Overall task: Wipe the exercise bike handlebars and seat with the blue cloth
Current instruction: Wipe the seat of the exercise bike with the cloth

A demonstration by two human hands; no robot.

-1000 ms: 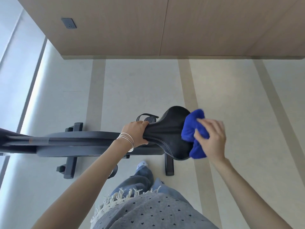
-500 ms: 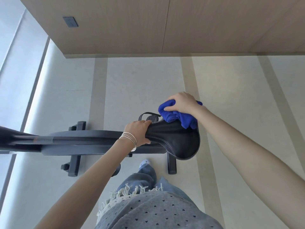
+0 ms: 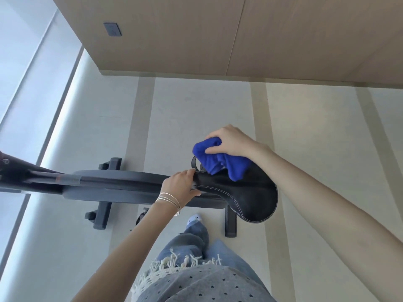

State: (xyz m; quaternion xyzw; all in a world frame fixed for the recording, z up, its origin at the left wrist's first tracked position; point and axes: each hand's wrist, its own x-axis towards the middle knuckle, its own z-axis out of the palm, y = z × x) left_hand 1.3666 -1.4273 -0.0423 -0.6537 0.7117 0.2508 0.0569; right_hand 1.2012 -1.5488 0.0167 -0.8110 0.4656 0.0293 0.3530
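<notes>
The right hand has slid the blue cloth from the wide back end of the seat round to its far edge, close to the thin front end. Its fingers are curled tight round the bunched cloth and press it on the seat. The left hand grips the thin front end. The near edge and the wide back end of the seat are bare. The bike stands on the pale floor, with open floor past its far side up to the wooden wall
</notes>
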